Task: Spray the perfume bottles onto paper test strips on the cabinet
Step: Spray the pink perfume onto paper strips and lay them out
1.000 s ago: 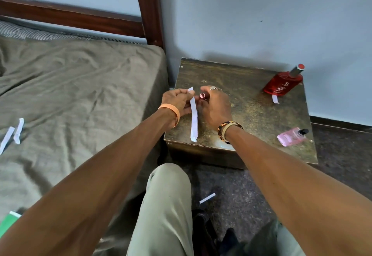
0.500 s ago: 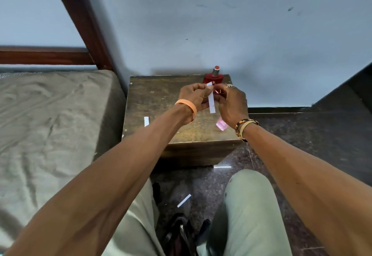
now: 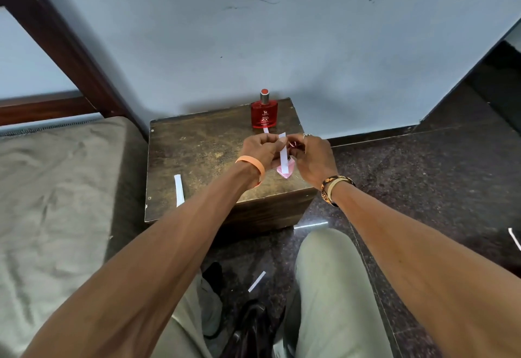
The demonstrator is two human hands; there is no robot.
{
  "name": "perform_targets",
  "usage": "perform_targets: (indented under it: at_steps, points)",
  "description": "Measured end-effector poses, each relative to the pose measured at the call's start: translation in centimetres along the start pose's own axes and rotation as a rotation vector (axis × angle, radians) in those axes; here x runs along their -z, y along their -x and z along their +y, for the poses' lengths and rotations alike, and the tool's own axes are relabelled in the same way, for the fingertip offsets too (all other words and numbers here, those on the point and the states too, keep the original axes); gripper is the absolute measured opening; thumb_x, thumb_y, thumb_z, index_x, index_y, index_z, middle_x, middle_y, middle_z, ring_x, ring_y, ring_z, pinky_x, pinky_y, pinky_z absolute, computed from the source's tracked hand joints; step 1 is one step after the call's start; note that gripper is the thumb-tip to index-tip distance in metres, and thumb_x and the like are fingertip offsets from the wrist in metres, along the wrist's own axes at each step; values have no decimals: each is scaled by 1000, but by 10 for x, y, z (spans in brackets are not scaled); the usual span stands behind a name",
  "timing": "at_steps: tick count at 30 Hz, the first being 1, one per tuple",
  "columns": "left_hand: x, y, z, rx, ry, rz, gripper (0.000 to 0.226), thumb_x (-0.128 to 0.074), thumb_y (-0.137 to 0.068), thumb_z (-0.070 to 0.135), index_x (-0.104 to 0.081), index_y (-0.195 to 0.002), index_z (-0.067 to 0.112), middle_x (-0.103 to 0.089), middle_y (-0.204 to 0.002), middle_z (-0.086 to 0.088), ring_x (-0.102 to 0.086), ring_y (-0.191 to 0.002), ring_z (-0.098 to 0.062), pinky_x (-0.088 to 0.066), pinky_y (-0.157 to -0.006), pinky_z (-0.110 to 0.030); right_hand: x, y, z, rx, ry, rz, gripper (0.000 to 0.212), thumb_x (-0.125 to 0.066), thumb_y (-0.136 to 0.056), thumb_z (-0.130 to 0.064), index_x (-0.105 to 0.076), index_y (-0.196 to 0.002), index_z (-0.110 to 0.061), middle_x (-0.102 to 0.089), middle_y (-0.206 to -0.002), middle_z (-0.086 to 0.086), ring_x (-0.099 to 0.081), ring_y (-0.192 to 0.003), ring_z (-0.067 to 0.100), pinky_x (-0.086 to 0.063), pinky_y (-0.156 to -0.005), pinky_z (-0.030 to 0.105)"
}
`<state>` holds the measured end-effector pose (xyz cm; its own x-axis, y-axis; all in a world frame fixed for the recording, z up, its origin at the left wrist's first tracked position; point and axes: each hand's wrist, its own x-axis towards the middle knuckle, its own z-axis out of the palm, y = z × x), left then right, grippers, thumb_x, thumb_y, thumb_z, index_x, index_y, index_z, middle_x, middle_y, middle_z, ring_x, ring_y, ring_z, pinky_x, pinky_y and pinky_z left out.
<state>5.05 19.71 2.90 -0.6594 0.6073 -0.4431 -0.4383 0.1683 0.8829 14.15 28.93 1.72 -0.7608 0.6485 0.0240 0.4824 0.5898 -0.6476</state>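
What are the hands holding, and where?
The left hand pinches the white paper strip near its top end. The right hand curls round a small reddish thing, too hidden to name.

Person: items worn. Arms: bare along their whole visible length. Left wrist: one plain orange band (image 3: pixel 251 165), smooth, rubbery-looking, unmarked on the side that shows. Right wrist: two pieces side by side — a black strap (image 3: pixel 327 194) with orange lettering or pattern, too small to read, and a pale tan band (image 3: pixel 338 185) just beside it. Right hand (image 3: pixel 313 157): a silver-toned ring (image 3: pixel 306 135) on one finger. Legs: loose trousers (image 3: pixel 332 287) — light grey-green cloth, plain, lightly creased.
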Motion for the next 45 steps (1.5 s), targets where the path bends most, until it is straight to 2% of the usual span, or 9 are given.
perform_targets:
  at_steps: [5,13,17,20,24,28,32,36,45]
  points:
    - [5,-5,-9,6,26,11,1,-63,-89,4,-64,-89,4,-71,-93,-19,-72,-83,-28,-59,-79,-43,-3,0,0,52,27,-46,38,-65,-89,0,-67,-123,-18,-72,-112,6,-65,-102,22,-52,-86,29]
    - [5,-12,-24,33,6,43,3,-64,-89,4,-64,-85,5,-70,-94,-20,-71,-87,-31,-59,-80,-44,-9,1,5,65,110,-101,35,-64,-92,-8,-66,-125,-21,-73,-106,7,-67,-97,24,-54,-83,32]
    - [5,-15,-27,38,-13,27,5,-64,-88,4,-64,-84,5,-70,-91,-19,-71,-82,-29,-60,-75,-40,-12,-1,9,40,121,-119,33,-63,-93,-10,-65,-125,-20,-72,-105,8,-67,-96,24,-52,-80,30]
    - [5,-17,-29,43,-10,15,2,-63,-89,3,-63,-87,3,-69,-92,-19,-70,-82,-28,-61,-71,-39,-14,-2,10,24,121,-121,36,-64,-92,-10,-64,-127,-19,-72,-107,8,-67,-100,25,-55,-85,33]
    - [5,-19,-31,43,-42,24,5,-63,-89,4,-64,-84,5,-70,-96,-21,-71,-85,-30,-60,-73,-42,-18,-4,11,29,153,-107,35,-64,-93,-13,-64,-127,-19,-72,-108,9,-68,-100,26,-56,-87,38]
    - [6,-21,-32,41,-93,22,9,-64,-88,3,-64,-80,6,-71,-93,-22,-71,-83,-33,-60,-74,-48,-19,-4,13,10,133,-94,29,-64,-93,-16,-67,-121,-21,-73,-101,6,-68,-93,23,-57,-83,36]
    - [6,-25,-34,49,-102,36,8,-64,-88,3,-65,-80,6,-71,-86,-19,-72,-75,-29,-60,-72,-45,-20,-2,15,14,140,-99,29,-64,-93,-17,-67,-121,-22,-72,-98,4,-68,-91,20,-57,-82,33]
    - [6,-29,-37,41,-139,37,8,-66,-87,5,-66,-79,8,-72,-85,-17,-72,-80,-32,-59,-77,-48,-20,-3,14,-12,121,-94,21,-65,-92,-17,-70,-112,-20,-72,-93,3,-68,-88,19,-57,-80,34]
    - [9,-30,-43,17,-228,28,11,-66,-87,10,-68,-77,11,-73,-86,-16,-72,-83,-31,-58,-80,-50,-21,-2,10,-11,140,-71,21,-66,-92,-18,-69,-113,-16,-73,-98,5,-68,-94,21,-56,-85,32]
